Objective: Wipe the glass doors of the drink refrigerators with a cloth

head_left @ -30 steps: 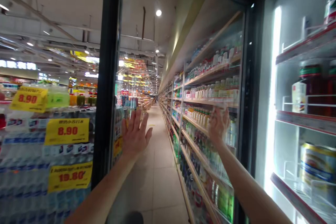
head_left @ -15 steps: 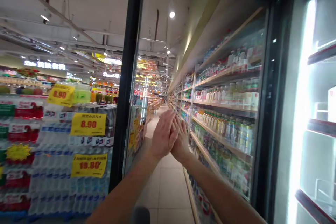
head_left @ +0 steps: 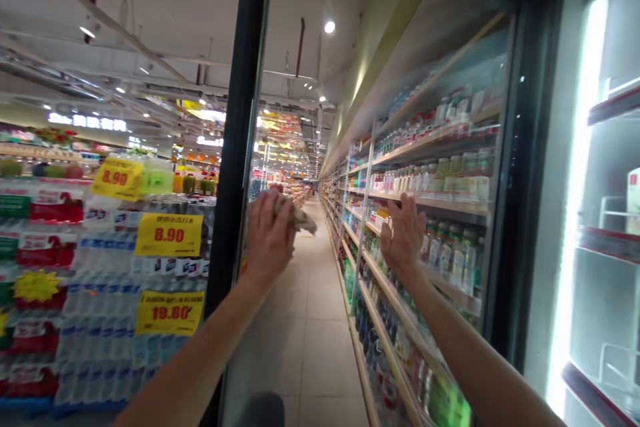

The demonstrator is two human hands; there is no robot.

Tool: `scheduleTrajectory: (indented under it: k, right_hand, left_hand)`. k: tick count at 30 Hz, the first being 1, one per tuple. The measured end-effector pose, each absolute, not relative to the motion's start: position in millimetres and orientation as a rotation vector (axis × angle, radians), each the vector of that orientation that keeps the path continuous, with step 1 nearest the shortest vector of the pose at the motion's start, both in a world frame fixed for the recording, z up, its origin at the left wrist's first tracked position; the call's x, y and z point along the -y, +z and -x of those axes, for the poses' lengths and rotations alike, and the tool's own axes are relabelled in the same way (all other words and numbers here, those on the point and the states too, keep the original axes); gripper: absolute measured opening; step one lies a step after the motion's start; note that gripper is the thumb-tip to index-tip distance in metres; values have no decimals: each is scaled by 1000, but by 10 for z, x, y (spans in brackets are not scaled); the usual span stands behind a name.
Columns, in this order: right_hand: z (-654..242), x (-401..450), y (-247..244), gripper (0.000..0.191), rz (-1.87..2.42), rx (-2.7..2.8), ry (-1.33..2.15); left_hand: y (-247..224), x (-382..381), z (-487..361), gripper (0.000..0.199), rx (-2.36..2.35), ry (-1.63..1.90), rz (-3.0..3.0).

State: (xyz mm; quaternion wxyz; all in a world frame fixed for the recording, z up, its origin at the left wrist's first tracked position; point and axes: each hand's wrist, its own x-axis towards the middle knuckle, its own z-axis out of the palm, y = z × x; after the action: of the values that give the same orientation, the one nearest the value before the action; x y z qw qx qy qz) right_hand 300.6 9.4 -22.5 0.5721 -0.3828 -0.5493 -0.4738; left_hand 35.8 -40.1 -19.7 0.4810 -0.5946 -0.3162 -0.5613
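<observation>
Greyish-beige and crumpled, one cloth (head_left: 303, 219) is bunched under the curled fingers of the left hand (head_left: 270, 237), near the left post of a dark-framed glass door (head_left: 245, 80), while the right hand (head_left: 405, 230), holding nothing, is raised palm forward with fingers loosely spread; whether either hand touches the pane cannot be told. Both forearms reach out, with three yellow price signs (head_left: 169, 235) on stacked bottle packs (head_left: 100, 307) at left, shelves (head_left: 440, 203) of many bottles (head_left: 453, 250) showing in the glass, and a lit cabinet (head_left: 550, 147) at right holding a pale package (head_left: 633, 200).
</observation>
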Motion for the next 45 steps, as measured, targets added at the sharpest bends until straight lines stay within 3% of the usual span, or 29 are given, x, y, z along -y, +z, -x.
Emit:
scheduleTrajectory:
  k: [4, 7, 15, 21, 24, 29, 36, 42, 45]
  right_hand:
    - [-3028, -62, -252, 46, 855, 1298, -1092]
    - [-3056, -74, -251, 44, 850, 1294, -1078]
    - [-3013, -106, -258, 43, 863, 1285, -1062]
    - [-3059, -179, -273, 47, 792, 1308, -1074]
    - [-3067, -203, -272, 48, 787, 1306, -1072]
    - [-3031, -188, -254, 46, 835, 1288, -1067]
    - [-3005, -149, -241, 45, 877, 1305, -1043]
    - [-2986, -158, -239, 41, 870, 1276, -1055]
    - [-2968, -157, -241, 41, 861, 1265, -1062]
  left_hand:
    - [-650, 377, -1004, 41, 547, -951, 1742]
    - [-688, 349, -1091, 37, 443, -800, 1801]
    - [155, 536, -169, 35, 901, -1196, 1507]
    - [-157, 327, -717, 44, 810, -1038, 1730]
    - [-52, 258, -703, 46, 733, -914, 1773]
    - [306, 249, -310, 47, 946, -1318, 1484]
    - [-379, 188, -901, 50, 610, -847, 1797]
    - [241, 196, -253, 51, 872, -1273, 1475]
    - [136, 228, -306, 50, 832, -1192, 1553]
